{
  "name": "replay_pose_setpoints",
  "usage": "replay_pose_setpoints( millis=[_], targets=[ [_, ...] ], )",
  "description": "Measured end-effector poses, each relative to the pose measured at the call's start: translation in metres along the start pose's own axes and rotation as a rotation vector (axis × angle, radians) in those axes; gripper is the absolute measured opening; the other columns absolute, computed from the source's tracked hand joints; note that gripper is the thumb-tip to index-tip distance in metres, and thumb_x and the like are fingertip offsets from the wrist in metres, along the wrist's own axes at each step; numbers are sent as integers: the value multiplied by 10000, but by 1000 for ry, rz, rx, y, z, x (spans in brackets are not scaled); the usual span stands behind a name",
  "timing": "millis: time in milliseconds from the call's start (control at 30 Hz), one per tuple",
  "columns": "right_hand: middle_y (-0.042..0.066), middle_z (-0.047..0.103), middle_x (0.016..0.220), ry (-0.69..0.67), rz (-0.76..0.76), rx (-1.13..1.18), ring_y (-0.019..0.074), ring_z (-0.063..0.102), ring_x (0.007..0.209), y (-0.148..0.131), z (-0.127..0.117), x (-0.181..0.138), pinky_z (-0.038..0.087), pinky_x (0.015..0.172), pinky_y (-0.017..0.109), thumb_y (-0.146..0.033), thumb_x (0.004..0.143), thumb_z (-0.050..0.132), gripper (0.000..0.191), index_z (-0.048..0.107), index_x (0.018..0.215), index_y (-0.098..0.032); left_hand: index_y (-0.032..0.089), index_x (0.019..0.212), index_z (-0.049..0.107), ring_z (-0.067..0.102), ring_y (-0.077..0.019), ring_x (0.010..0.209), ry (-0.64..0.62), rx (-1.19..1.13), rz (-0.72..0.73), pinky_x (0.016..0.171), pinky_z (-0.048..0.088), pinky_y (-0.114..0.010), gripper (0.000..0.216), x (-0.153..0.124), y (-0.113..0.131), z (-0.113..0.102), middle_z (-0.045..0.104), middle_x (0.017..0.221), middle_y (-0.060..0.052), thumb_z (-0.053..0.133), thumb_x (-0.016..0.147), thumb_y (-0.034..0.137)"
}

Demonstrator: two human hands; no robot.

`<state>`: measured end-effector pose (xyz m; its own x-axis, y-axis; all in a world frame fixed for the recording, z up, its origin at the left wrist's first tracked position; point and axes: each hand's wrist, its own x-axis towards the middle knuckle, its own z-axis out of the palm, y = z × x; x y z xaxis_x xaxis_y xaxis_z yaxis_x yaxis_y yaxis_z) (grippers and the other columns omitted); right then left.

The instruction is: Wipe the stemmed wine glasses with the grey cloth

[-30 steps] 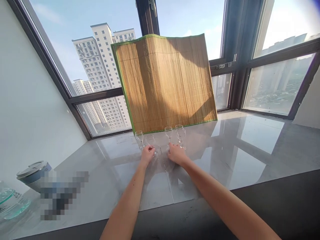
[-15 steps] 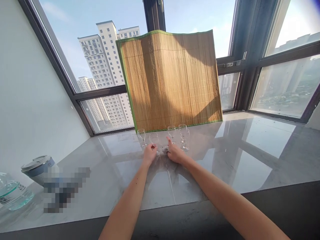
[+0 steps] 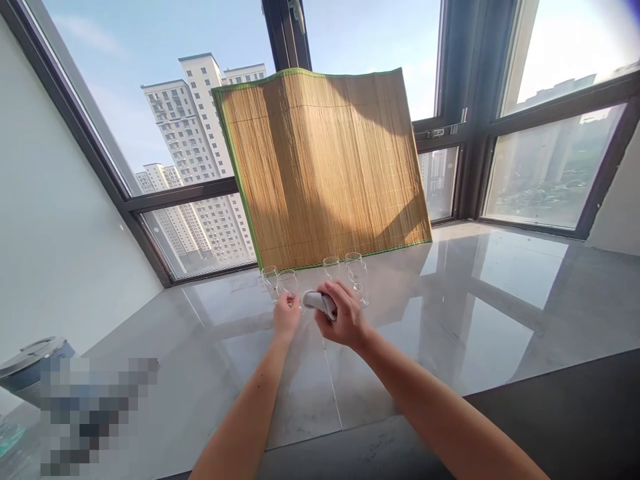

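Note:
My left hand (image 3: 287,315) is closed at the stem of a small clear stemmed glass (image 3: 287,280), whose bowl rises upright above my fingers. My right hand (image 3: 344,313) grips a light grey folded piece, which looks like a cloth (image 3: 320,301), just right of that glass and apart from it. Behind and left of the held glass stands another stemmed glass (image 3: 269,275). Beyond my right hand are a stemmed glass (image 3: 331,267) and two more close together, the nearer glass (image 3: 357,270) overlapping the farther one; my fingers partly hide them.
A bamboo mat (image 3: 325,167) with green edging leans on the window behind the glasses. On the glossy grey ledge (image 3: 400,387), a lidded cup (image 3: 30,367), a blurred-out patch and part of a clear bottle (image 3: 9,433) are at the left. The ledge's front edge lies beneath my forearms.
My right hand has lifted the grey cloth off the ledge, bringing it up and closer to me. My left hand stays at the glass stem. The view has shifted right.

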<state>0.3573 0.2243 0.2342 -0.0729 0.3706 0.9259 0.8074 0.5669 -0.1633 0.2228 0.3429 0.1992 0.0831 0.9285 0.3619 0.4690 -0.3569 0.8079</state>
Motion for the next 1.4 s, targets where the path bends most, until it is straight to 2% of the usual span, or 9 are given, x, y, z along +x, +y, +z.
replay_pose_setpoints(
  millis=[100,300,500,600,700,867,967,1100,1400],
  targets=[
    [89,626,1042,-24,8,8,249,598,937,1,3,0,492,799,410,-210,828,485,752,145,1496,-277,199,911,637,608,-185,784,6,24,55,730,432,-281,107,-2,2,2,683,852,-66,579,833,244],
    [113,618,1107,-173,377,-20,225,571,968,17,11,2,466,796,335,-132,835,440,807,32,1530,-178,219,1070,644,597,-156,691,2,37,103,694,422,-261,254,-3,3,7,689,867,-31,519,887,342],
    [81,642,1033,-365,570,-115,195,573,814,40,28,-11,422,725,298,-134,818,430,826,23,1536,-180,239,1138,700,631,-231,853,17,186,127,712,382,-280,304,-5,2,1,705,917,-86,590,870,331],
    [86,639,1093,-326,565,-125,190,583,792,42,29,-13,404,704,287,-155,823,439,799,53,1523,-183,239,1072,734,618,-261,889,58,277,93,739,377,-307,258,-5,-2,-4,701,957,-114,612,848,279],
    [79,646,1095,-292,499,-123,192,592,817,38,25,-11,384,682,267,-163,834,443,738,124,1499,-179,232,949,762,587,-269,936,76,415,166,795,379,-329,216,-7,-3,-7,690,935,-119,585,831,197],
    [44,662,1015,-381,388,-157,195,593,853,33,23,-8,354,661,254,-114,807,456,668,299,1449,-213,221,832,774,546,-270,968,-100,672,394,882,349,-378,329,-13,4,-1,648,831,-116,488,803,61],
    [52,660,1030,-386,443,-224,196,591,847,37,21,-6,337,646,257,-106,800,466,643,364,1424,-225,252,874,783,543,-261,960,-124,648,441,918,325,-398,383,-12,4,1,649,833,-105,480,792,31],
    [55,660,966,-360,581,-266,196,576,800,49,14,-5,328,646,258,-96,794,464,635,384,1415,-202,254,920,788,551,-265,950,-39,576,367,895,338,-390,391,-6,-1,-4,659,840,-101,482,808,37],
    [-46,555,708,-473,620,256,134,488,634,46,18,-9,373,655,247,-111,681,469,659,421,1335,-181,233,959,789,550,-277,955,-77,592,381,880,364,-384,345,-4,-4,-5,658,857,-115,499,841,89]
  ],
)
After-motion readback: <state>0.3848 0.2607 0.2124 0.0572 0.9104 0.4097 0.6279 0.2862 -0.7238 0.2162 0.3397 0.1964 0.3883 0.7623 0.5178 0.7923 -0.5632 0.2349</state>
